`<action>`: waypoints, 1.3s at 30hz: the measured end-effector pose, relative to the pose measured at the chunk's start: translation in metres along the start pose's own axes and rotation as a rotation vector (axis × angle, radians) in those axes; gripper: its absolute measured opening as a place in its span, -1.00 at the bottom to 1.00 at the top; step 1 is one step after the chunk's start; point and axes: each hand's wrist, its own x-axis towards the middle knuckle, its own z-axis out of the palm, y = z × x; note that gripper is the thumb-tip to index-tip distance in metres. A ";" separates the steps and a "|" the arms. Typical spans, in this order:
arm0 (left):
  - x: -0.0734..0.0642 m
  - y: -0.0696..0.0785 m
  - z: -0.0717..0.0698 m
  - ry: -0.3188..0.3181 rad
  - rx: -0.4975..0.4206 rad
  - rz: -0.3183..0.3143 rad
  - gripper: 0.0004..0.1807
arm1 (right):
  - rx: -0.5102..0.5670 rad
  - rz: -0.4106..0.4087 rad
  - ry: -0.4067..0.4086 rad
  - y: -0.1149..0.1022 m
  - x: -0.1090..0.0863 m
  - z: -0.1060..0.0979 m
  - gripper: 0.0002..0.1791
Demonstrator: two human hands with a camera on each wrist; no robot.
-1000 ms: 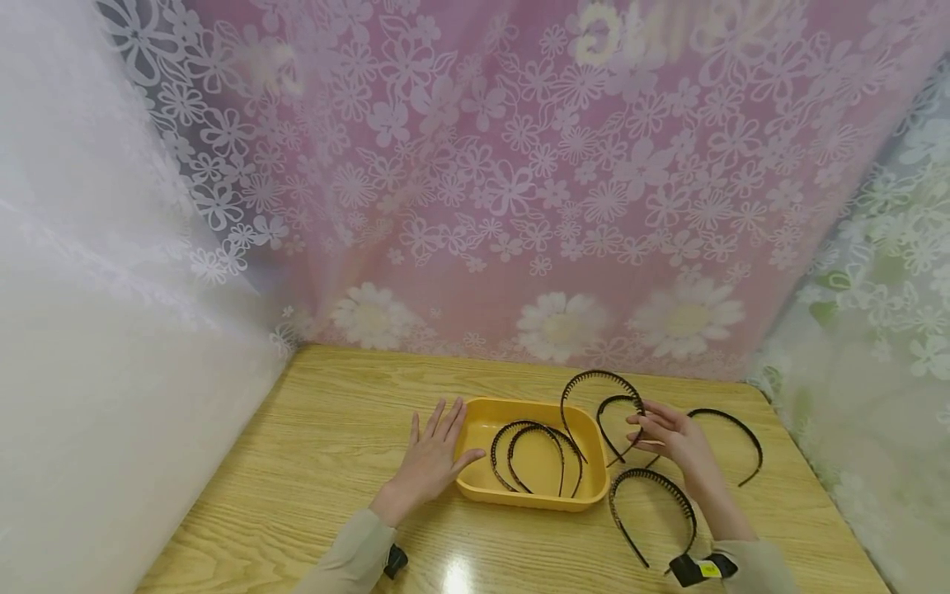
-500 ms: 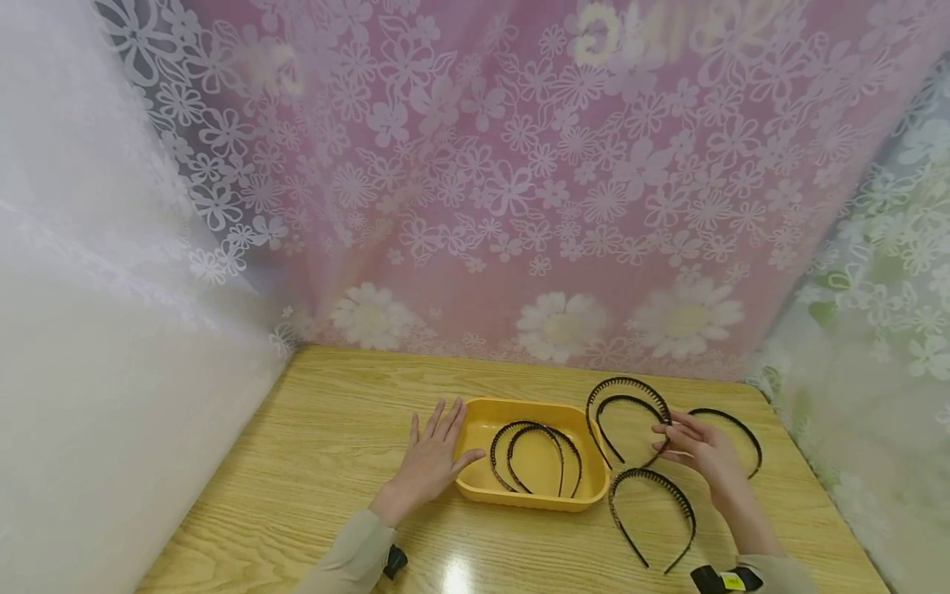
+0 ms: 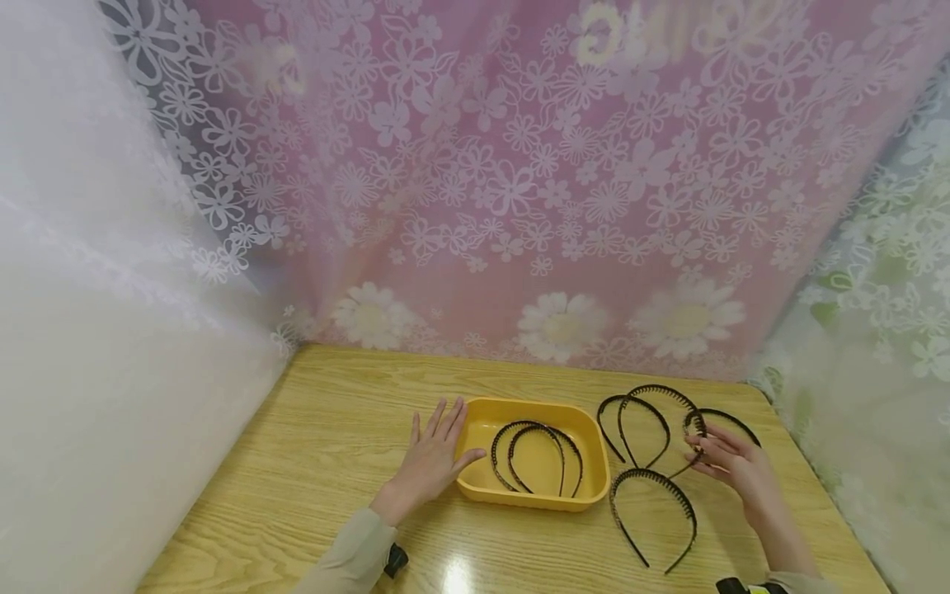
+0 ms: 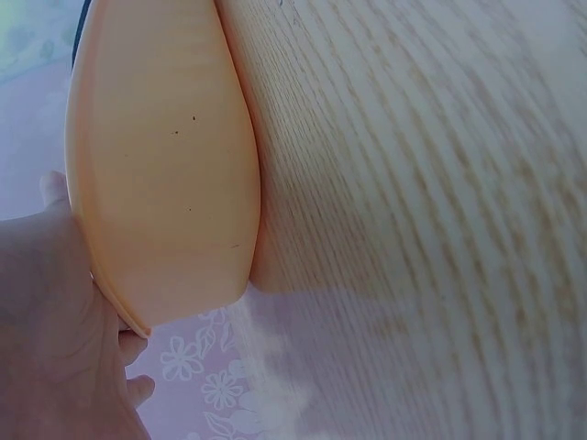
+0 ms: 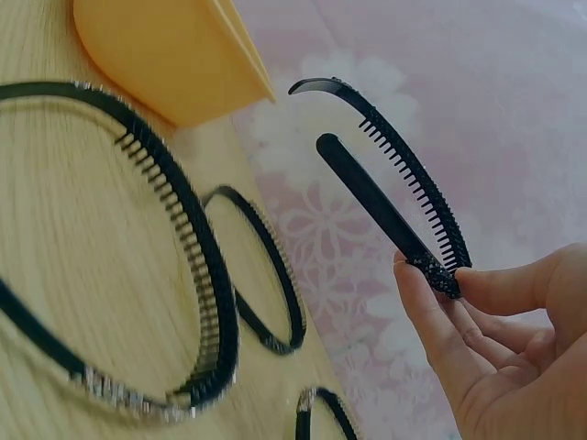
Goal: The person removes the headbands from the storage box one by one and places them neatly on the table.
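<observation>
**Right hand (image 3: 735,466) pinches a toothed black headband (image 3: 658,387) at the right of the table (image 3: 349,388)**

The right hand is closed to a pinch, thumb against fingers, on one side of the headband, at a glittery stretch of the band. In the right wrist view, its two tips and row of teeth show against the pink floral backdrop (image 3: 505,190).

The left hand (image 3: 433,462) lies with fingers straight and spread against the left end of the yellow tray (image 3: 530,500), its thumb reaching over the rim; it has nothing gripped.

Two headbands rest in the tray, overlapping: a left one (image 3: 512,425) and a right one (image 3: 571,441). Three more lie on the table to the tray's right: a slim far headband (image 3: 631,398), seen partly through the held one's loop; a near headband (image 3: 653,473) with teeth; and a rightmost headband (image 3: 731,417), partly hidden behind the right hand.

Both forearms wear pale sleeves (image 3: 356,549). A white sheet (image 3: 111,371) hangs at the left.
</observation>
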 end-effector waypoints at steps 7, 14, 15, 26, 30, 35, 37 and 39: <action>0.000 0.000 0.000 0.005 -0.001 0.005 -0.08 | 0.036 -0.002 0.007 0.009 -0.006 -0.017 -0.27; 0.001 -0.001 0.001 0.024 0.004 0.018 -0.07 | 0.031 0.029 0.016 0.017 -0.011 -0.034 -0.16; 0.001 -0.001 0.001 0.025 0.004 0.018 -0.07 | 0.037 0.046 0.019 0.018 -0.012 -0.037 -0.14; 0.000 0.000 0.000 0.038 -0.005 0.027 -0.09 | 0.065 0.143 0.050 0.030 -0.022 -0.063 -0.13; -0.001 -0.001 0.001 0.037 -0.020 0.032 -0.08 | 0.051 0.179 0.057 0.036 -0.025 -0.072 -0.17; -0.002 0.000 0.000 0.045 -0.040 0.038 -0.08 | 0.044 0.195 0.062 0.043 -0.029 -0.081 -0.27; -0.002 0.000 -0.001 0.048 -0.043 0.038 -0.09 | 0.067 0.196 0.065 0.046 -0.031 -0.084 -0.55; -0.002 0.000 -0.001 0.048 -0.043 0.038 -0.09 | 0.068 0.193 0.061 0.049 -0.034 -0.088 -0.76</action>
